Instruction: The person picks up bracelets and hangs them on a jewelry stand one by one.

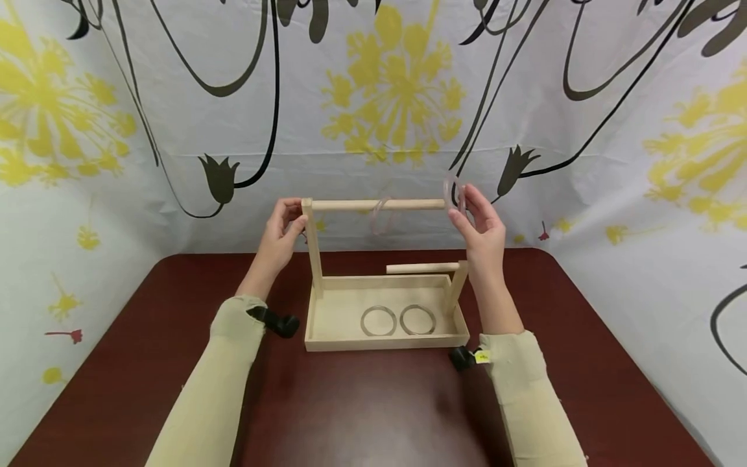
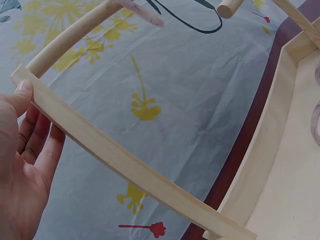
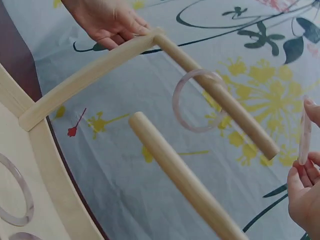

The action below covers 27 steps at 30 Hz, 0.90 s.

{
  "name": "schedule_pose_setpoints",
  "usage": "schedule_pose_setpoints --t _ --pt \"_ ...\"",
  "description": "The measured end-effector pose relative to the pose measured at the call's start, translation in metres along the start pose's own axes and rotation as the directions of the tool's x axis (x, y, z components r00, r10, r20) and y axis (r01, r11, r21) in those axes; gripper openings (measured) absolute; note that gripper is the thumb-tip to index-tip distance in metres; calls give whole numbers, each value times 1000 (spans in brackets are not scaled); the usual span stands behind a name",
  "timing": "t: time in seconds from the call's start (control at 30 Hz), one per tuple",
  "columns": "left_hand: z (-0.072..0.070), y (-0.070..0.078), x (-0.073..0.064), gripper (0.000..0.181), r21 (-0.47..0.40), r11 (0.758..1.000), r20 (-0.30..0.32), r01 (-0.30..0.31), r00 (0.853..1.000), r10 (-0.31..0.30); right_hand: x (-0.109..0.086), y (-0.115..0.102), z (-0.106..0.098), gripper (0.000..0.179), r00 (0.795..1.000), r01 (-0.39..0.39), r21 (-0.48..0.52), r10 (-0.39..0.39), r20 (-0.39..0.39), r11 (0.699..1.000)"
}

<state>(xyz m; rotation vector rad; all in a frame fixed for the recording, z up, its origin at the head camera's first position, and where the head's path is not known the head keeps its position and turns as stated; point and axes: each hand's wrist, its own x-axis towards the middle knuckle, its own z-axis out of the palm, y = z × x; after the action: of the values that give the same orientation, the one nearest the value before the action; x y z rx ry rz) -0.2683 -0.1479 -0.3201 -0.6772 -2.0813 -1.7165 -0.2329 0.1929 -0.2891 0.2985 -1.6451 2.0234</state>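
Observation:
My right hand [image 1: 484,230] pinches a pale pink, translucent bangle [image 3: 304,135] between thumb and fingers. It holds it upright at the free end of the upper wooden rod [image 1: 350,205]; in the right wrist view a gap shows between bangle and rod end. A second bangle [image 3: 176,102] hangs around the middle of that rod. On the other side, my left hand [image 1: 274,233] grips the top of the tall wooden post [image 2: 120,162], thumb on its near face and fingers behind. Post and rod belong to a wooden stand with a shallow tray [image 1: 385,346].
Two more bangles, a left one [image 1: 362,323] and a right one [image 1: 434,322], lie flat in the tray. A lower rod [image 1: 423,268] points left from a short post [image 1: 458,288] at the tray's right. Dark red table [image 1: 362,402] beneath; patterned cloth [image 1: 373,181] behind.

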Motion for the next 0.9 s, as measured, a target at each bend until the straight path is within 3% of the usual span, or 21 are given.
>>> schedule_pose_setpoints --t 0.27,0.43,0.9 --pt "0 -3 5 34 -6 1000 -8 30 1000 -30 9 15 5 52 998 -51 62 52 -23 997" --pt "1 -2 7 34 -20 1000 -13 12 1000 -13 11 19 6 52 996 -84 126 89 -32 988" --pt "1 1 1 33 -33 999 -10 34 999 -35 1 29 10 53 989 -138 213 145 -18 967"
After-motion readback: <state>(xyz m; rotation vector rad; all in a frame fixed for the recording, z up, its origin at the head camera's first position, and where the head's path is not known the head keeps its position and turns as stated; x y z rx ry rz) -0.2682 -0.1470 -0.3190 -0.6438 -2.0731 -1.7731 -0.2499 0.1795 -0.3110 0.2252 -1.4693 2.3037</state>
